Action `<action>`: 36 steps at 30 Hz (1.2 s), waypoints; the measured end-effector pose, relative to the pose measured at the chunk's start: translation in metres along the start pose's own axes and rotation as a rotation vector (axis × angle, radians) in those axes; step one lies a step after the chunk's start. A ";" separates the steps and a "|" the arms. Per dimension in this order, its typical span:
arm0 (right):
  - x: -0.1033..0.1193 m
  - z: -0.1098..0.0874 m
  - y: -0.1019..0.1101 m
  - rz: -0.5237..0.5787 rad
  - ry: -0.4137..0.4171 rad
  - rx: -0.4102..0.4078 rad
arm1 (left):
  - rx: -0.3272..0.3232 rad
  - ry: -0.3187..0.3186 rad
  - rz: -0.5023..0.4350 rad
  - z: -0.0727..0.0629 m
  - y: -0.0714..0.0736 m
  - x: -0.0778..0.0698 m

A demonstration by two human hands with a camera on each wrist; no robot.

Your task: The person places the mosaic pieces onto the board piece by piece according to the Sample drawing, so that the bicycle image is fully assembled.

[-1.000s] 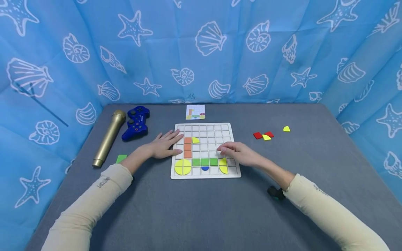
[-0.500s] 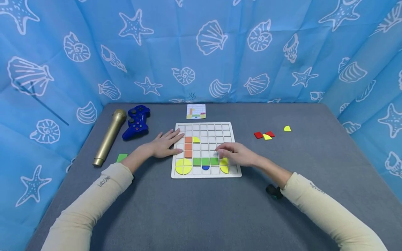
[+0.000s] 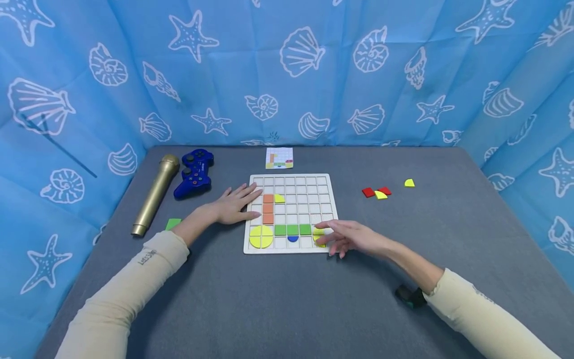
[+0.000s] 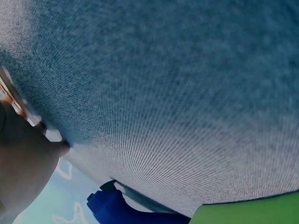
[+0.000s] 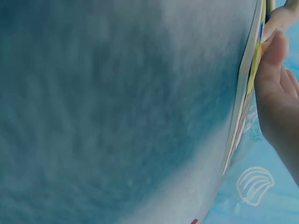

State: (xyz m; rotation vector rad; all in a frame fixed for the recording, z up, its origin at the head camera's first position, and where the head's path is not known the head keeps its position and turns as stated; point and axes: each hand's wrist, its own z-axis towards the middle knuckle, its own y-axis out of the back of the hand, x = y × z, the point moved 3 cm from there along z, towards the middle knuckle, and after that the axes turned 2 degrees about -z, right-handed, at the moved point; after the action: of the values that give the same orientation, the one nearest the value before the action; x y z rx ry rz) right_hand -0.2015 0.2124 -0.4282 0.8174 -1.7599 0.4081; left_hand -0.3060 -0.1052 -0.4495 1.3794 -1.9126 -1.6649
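A white grid board lies flat on the grey table. My left hand rests on its left edge with fingers spread. Over its lower right corner is my right hand, fingers loosely bent with nothing visible between them, partly covering yellow rounded pieces. Elsewhere on the grid sit a column of orange squares, a yellow quarter circle, a row of green squares, a blue half circle and a yellow circle of quarters. The right wrist view shows the hand beside the board's edge.
Behind the board lies a pattern card. Loose red pieces and yellow quarters lie to the right. On the left are a gold microphone, a blue game controller and a green piece.
My right hand has moved toward the board's lower right corner, uncovering the squares above, and its fingers have loosened. The left hand stays in place.
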 end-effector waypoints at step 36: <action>-0.021 -0.045 0.116 0.380 0.056 -0.332 | 0.000 -0.007 -0.013 -0.001 0.001 -0.001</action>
State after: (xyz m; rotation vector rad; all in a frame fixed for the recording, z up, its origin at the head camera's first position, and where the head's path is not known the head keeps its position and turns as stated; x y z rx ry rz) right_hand -0.2482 0.3294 -0.4181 0.2335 -1.8668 0.3687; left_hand -0.3050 -0.1055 -0.4477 1.3908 -1.9119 -1.6775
